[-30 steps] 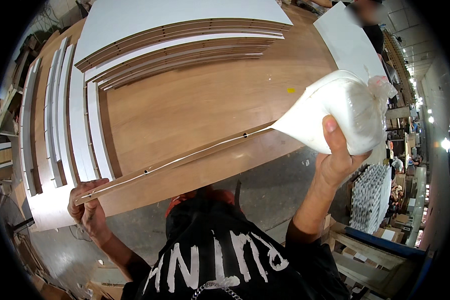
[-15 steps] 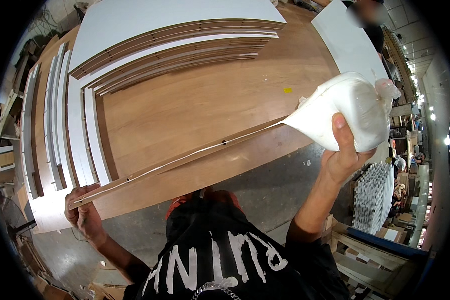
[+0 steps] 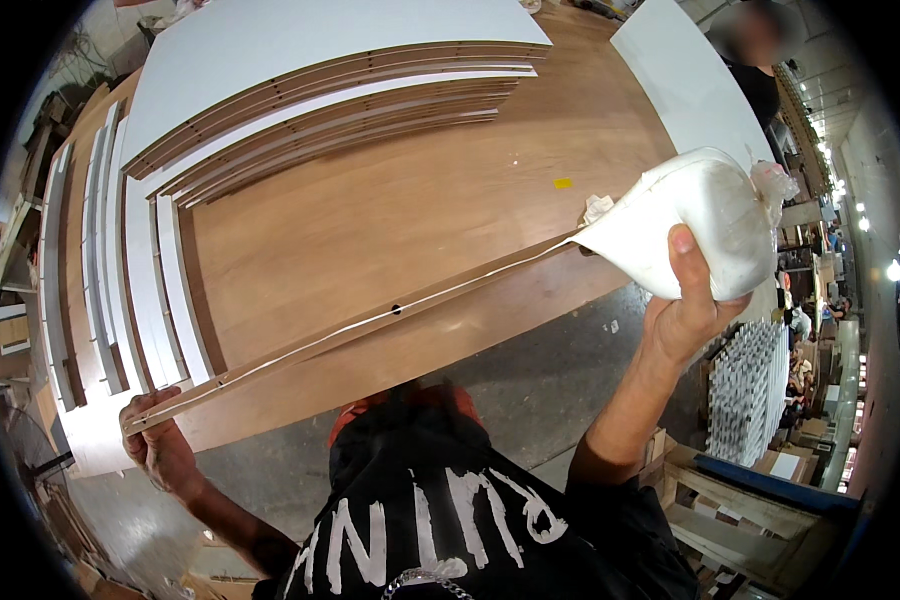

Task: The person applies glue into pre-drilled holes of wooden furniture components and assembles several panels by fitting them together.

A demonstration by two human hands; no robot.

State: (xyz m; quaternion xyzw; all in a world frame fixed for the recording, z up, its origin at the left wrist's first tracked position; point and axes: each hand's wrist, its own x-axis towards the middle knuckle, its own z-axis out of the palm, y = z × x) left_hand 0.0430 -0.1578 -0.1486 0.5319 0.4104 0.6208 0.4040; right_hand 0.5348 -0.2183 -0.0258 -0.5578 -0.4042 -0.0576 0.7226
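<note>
Over at the left end of the bench (image 3: 450,190), the left hand (image 3: 158,448) has its grip closed around the end of a long thin wood strip (image 3: 370,325), fingers curled over the top of it right by the bench's near left corner. Just beyond that hand there's a row of white-faced boards (image 3: 120,270) lying side by side along the left edge, and a stepped stack of white-topped panels (image 3: 320,90) fills the far left corner.

The strip itself runs along the near edge of the bench, held on its narrow side, with a white bead of glue (image 3: 300,345) drawn down its top edge and a small dark hole about halfway along. The bare wood top behind it has a little yellow scrap (image 3: 563,183) sitting toward the right.

At the right end the right hand (image 3: 685,310) is gripping a soft white glue bag (image 3: 685,225) from below, thumb pressed up against its side. The bag's pointed tip touches the strip's top edge just past the near right corner. Its knotted end sticks out to the right.

Another white panel (image 3: 690,90) lies at the far right corner, with a person in a dark top (image 3: 760,80) standing behind it.
</note>
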